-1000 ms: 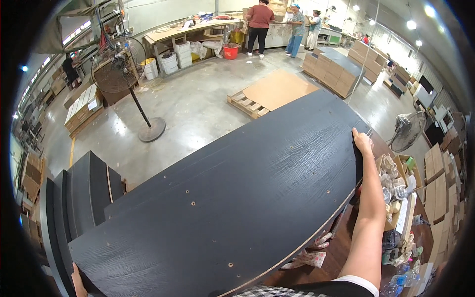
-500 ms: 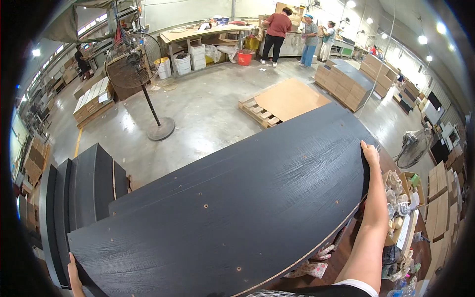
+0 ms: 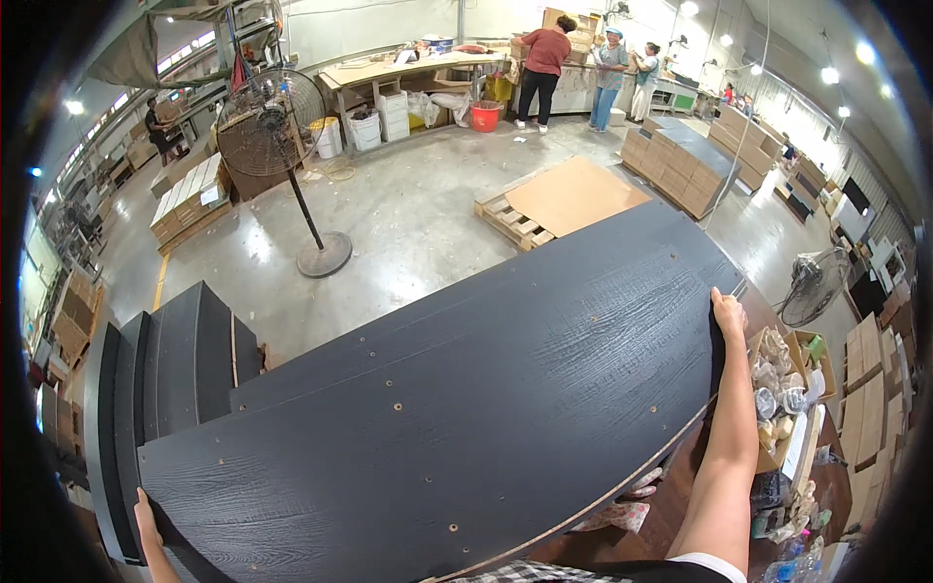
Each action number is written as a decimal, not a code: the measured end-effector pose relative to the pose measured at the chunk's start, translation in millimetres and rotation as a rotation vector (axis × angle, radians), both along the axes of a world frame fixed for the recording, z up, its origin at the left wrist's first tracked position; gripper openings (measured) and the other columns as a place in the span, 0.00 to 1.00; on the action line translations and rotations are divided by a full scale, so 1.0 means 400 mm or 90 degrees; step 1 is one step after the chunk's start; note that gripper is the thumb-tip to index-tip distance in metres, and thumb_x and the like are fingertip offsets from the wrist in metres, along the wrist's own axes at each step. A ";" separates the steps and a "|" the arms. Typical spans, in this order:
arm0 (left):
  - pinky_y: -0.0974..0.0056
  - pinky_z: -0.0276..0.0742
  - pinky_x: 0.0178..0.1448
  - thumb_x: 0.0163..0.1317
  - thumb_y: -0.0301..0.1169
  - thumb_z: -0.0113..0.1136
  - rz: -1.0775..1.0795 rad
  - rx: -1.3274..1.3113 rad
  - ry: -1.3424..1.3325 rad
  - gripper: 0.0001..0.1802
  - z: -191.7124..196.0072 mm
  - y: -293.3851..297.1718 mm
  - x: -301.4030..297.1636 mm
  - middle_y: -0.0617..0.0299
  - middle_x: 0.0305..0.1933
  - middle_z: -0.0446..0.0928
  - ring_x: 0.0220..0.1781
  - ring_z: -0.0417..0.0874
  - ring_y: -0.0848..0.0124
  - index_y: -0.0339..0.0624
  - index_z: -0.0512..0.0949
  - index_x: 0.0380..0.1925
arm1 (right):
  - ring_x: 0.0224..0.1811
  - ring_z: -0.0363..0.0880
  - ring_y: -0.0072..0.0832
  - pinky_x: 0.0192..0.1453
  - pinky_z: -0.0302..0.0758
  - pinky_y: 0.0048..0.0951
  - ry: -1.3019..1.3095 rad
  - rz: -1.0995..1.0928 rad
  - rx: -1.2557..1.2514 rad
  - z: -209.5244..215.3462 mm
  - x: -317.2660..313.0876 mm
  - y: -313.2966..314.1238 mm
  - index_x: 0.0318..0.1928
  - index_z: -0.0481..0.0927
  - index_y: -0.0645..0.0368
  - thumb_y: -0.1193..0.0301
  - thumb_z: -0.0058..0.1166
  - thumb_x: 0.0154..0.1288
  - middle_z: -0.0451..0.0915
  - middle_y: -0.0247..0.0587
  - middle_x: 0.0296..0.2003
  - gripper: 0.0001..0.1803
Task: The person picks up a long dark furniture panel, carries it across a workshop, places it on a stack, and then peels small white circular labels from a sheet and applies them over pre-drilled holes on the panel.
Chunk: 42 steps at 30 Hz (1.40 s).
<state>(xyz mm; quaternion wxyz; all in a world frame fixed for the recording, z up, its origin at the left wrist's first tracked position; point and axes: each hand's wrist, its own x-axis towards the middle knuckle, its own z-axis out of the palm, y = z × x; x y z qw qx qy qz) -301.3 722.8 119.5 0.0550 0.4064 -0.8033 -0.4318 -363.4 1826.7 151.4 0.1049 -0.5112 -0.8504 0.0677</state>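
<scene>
A large black wood-grain board [image 3: 544, 389] with several drilled holes lies before me, its raw particleboard edge toward my body. My left hand [image 3: 148, 520] is closed on its left end, fingers curled at the edge. At the right end, my right hand [image 3: 729, 315] grips the board's edge with the arm stretched out. Beneath the board's far side, a second black panel [image 3: 321, 374] sticks out. The undersides of both grips are hidden.
Black panels [image 3: 180, 360] stand stacked at the left. A box of plastic-wrapped parts [image 3: 777, 389] sits by my right arm. Beyond are a pedestal fan [image 3: 324, 255], a pallet with a brown sheet [image 3: 573, 199], another fan [image 3: 814, 287] and several people at far benches.
The top board has shifted slightly left and toward me relative to the panel under it, both hands staying on its ends. The whole view has turned a little.
</scene>
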 end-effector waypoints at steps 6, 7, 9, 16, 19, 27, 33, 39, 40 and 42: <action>0.62 0.66 0.54 0.64 0.56 0.40 0.045 -0.018 -0.011 0.37 -0.029 -0.027 -0.007 0.54 0.50 0.73 0.50 0.72 0.64 0.27 0.68 0.52 | 0.54 0.72 0.47 0.57 0.66 0.43 0.012 -0.016 0.009 -0.016 0.012 0.029 0.44 0.81 0.52 0.43 0.37 0.60 0.77 0.53 0.46 0.30; 0.62 0.66 0.54 0.64 0.56 0.40 0.044 -0.017 -0.004 0.37 -0.032 -0.029 -0.002 0.54 0.49 0.73 0.49 0.72 0.64 0.27 0.68 0.52 | 0.54 0.72 0.47 0.57 0.67 0.43 0.009 -0.017 0.013 -0.020 0.012 0.030 0.44 0.81 0.50 0.43 0.38 0.60 0.77 0.53 0.46 0.29; 0.61 0.66 0.53 0.64 0.56 0.40 0.042 -0.017 0.007 0.37 -0.033 -0.029 0.006 0.55 0.47 0.74 0.48 0.73 0.65 0.27 0.68 0.52 | 0.53 0.73 0.48 0.57 0.67 0.43 0.000 -0.016 0.023 -0.019 0.005 0.035 0.44 0.81 0.51 0.43 0.38 0.60 0.77 0.53 0.46 0.30; 0.61 0.66 0.55 0.64 0.55 0.41 0.028 -0.062 0.011 0.38 -0.036 -0.045 0.005 0.54 0.50 0.73 0.51 0.72 0.63 0.26 0.68 0.52 | 0.53 0.73 0.48 0.57 0.66 0.43 -0.001 0.002 0.022 -0.035 0.003 0.041 0.47 0.78 0.57 0.44 0.36 0.62 0.76 0.55 0.46 0.31; 0.61 0.62 0.61 0.64 0.55 0.41 -0.068 -0.089 -0.030 0.38 -0.003 -0.063 -0.019 0.48 0.54 0.72 0.58 0.70 0.59 0.24 0.67 0.53 | 0.53 0.72 0.48 0.58 0.65 0.43 0.173 0.068 0.073 -0.027 0.014 0.030 0.50 0.75 0.57 0.50 0.36 0.65 0.76 0.54 0.47 0.27; 0.61 0.67 0.56 0.64 0.35 0.47 -0.467 -0.457 0.346 0.15 0.155 0.582 -0.375 0.53 0.44 0.76 0.50 0.75 0.60 0.38 0.75 0.44 | 0.41 0.69 0.25 0.47 0.67 0.25 0.854 0.198 0.052 0.038 0.265 -0.388 0.49 0.69 0.63 0.68 0.41 0.68 0.70 0.36 0.39 0.14; 0.58 0.69 0.51 0.65 0.45 0.43 -0.828 -0.225 0.178 0.23 0.088 0.951 -0.476 0.47 0.41 0.77 0.46 0.75 0.52 0.35 0.77 0.36 | 0.29 0.77 0.28 0.26 0.77 0.24 0.814 0.044 -0.593 -0.135 0.527 -0.799 0.42 0.68 0.61 0.61 0.43 0.67 0.74 0.42 0.33 0.15; 0.54 0.69 0.47 0.65 0.51 0.39 -0.865 -0.305 0.029 0.30 0.134 1.031 -0.463 0.43 0.36 0.77 0.43 0.76 0.47 0.33 0.78 0.29 | 0.45 0.78 0.39 0.43 0.79 0.41 0.723 0.167 -0.991 -0.123 0.451 -1.011 0.54 0.66 0.63 0.52 0.42 0.66 0.75 0.47 0.47 0.28; 0.54 0.69 0.47 0.65 0.51 0.39 -0.870 -0.326 0.029 0.30 0.132 1.031 -0.462 0.43 0.35 0.77 0.42 0.76 0.47 0.33 0.78 0.29 | 0.46 0.77 0.38 0.44 0.78 0.41 0.704 0.152 -1.020 -0.121 0.439 -1.013 0.54 0.66 0.62 0.53 0.43 0.66 0.75 0.45 0.46 0.27; 0.53 0.69 0.46 0.65 0.52 0.39 -0.873 -0.365 0.030 0.31 0.124 1.035 -0.461 0.43 0.34 0.77 0.41 0.76 0.46 0.33 0.78 0.27 | 0.45 0.77 0.36 0.46 0.77 0.40 0.735 0.160 -1.043 -0.078 0.409 -1.037 0.53 0.67 0.62 0.55 0.46 0.65 0.76 0.44 0.46 0.25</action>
